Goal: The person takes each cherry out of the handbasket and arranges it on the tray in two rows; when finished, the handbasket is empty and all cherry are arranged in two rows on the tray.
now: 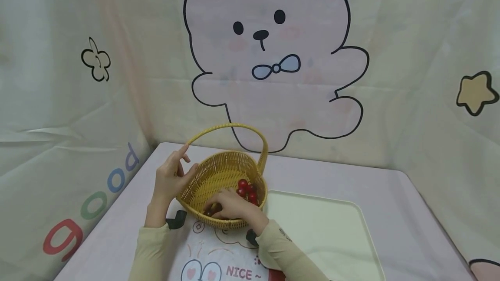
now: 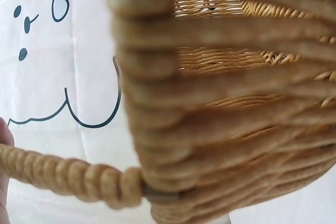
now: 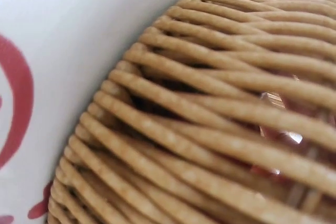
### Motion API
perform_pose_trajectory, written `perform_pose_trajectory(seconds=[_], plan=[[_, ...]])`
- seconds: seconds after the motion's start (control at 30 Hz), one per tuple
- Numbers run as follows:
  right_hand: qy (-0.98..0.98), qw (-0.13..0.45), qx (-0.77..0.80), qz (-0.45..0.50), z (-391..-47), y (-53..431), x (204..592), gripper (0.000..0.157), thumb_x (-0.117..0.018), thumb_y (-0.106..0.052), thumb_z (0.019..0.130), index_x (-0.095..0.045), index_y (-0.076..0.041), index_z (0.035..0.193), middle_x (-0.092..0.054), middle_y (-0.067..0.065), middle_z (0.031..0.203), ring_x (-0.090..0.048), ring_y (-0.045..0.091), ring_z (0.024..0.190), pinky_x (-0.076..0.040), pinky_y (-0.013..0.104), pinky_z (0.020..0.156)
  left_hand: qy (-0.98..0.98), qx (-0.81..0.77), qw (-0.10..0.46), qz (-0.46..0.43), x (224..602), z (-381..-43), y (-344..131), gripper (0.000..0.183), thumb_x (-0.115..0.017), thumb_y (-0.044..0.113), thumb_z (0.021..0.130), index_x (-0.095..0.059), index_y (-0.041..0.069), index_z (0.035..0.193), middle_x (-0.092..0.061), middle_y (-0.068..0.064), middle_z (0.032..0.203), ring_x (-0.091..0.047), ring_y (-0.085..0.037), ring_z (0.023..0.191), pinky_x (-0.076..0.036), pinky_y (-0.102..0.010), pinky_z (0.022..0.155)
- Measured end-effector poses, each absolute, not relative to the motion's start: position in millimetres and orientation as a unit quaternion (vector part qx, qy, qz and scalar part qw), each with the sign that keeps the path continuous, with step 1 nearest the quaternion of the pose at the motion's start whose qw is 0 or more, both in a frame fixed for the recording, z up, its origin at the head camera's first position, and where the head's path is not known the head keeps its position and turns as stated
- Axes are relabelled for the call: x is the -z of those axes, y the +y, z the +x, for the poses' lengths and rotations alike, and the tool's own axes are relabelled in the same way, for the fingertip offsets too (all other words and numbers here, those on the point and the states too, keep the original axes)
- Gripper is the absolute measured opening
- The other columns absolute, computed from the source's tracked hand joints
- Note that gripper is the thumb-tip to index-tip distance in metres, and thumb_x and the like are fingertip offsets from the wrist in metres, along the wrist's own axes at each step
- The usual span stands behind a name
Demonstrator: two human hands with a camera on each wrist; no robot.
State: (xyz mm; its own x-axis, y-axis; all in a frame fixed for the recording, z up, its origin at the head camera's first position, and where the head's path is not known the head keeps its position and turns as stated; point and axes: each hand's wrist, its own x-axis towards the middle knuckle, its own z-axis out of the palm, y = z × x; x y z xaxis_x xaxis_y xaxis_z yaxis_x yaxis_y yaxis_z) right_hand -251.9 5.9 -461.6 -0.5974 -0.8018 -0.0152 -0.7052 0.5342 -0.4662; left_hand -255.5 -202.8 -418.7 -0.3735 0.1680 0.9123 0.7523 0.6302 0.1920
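A yellow woven basket [image 1: 218, 172] with a tall handle [image 1: 238, 125] stands on the table. My left hand [image 1: 172, 174] holds the handle's left side, its thumb close to the rim. A fingertip [image 2: 2, 132] shows beside the handle in the left wrist view. Reaching over the front rim, my right hand [image 1: 230, 205] has its fingers bent down around dark round fruit [image 1: 208, 212] inside the basket. Several shiny red cherries [image 1: 243, 184] lie along the basket's right inner wall. The right wrist view is mostly basket weave [image 3: 210, 103], with red glimpsed through the gaps.
Right of the basket lies a pale, shallow tray [image 1: 324, 229], partly under the right forearm. A white printed sheet with "NICE" [image 1: 244, 273] is in front. Fabric walls with cartoon drawings [image 1: 273, 99] rise behind and beside the table [image 1: 390, 211].
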Motion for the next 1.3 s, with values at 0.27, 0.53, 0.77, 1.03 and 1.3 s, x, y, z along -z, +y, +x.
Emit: perform_pose_trajectory(seconds=[0.27,0.53,0.77,1.03,1.3], plan=[[0.842,0.098,0.274,-0.453,-256.2,6.5,462.5,0.030,-0.068,-0.025,0.084,-0.067,-0.022,0.114,-0.065,-0.015,0.102,-0.055,0.008,0.088,-0.041,0.020,0.079,-0.771,0.307,0.472,-0.298,418.0,-254.7,-202.6,0.052,-0.059,0.028,0.086,-0.046,0.005,0.131,-0.057,-0.001,0.086,-0.034,0.002,0.051,-0.034,-0.013,0.045],[0.820,0.090,0.326,-0.461,-257.0,8.7,463.3,0.035,-0.066,-0.026,0.086,-0.063,-0.016,0.119,-0.063,-0.009,0.113,-0.057,0.009,0.098,-0.047,0.024,0.085,-0.772,0.310,0.468,-0.298,417.0,-254.9,-202.8,0.054,-0.062,0.022,0.084,-0.046,0.005,0.132,-0.057,0.000,0.086,-0.035,0.003,0.051,-0.034,-0.013,0.045],[0.807,0.088,0.354,-0.464,-255.3,9.2,460.7,0.035,-0.064,-0.025,0.087,-0.062,-0.014,0.119,-0.063,-0.007,0.113,-0.057,0.012,0.097,-0.047,0.027,0.085,-0.772,0.317,0.463,-0.299,417.9,-255.3,-203.6,0.056,-0.065,0.015,0.080,-0.046,0.005,0.132,-0.057,0.000,0.087,-0.035,0.003,0.051,-0.034,-0.013,0.045],[0.791,0.098,0.404,-0.449,-256.3,10.4,459.4,0.037,-0.064,-0.025,0.087,-0.060,-0.010,0.121,-0.062,-0.004,0.116,-0.056,0.007,0.104,-0.047,0.029,0.090,-0.774,0.314,0.463,-0.297,419.2,-256.0,-205.1,0.055,-0.063,0.020,0.082,-0.046,0.005,0.132,-0.056,0.001,0.087,-0.035,0.003,0.052,-0.034,-0.013,0.045],[0.789,0.100,0.439,-0.419,-244.0,15.3,438.2,0.035,-0.063,-0.017,0.088,-0.059,-0.009,0.122,-0.062,0.005,0.116,-0.059,0.020,0.102,-0.048,0.035,0.089,-0.774,0.312,0.461,-0.300,419.1,-257.2,-204.4,0.055,-0.066,0.019,0.082,-0.046,0.006,0.132,-0.057,0.000,0.087,-0.034,0.003,0.051,-0.034,-0.013,0.044]])
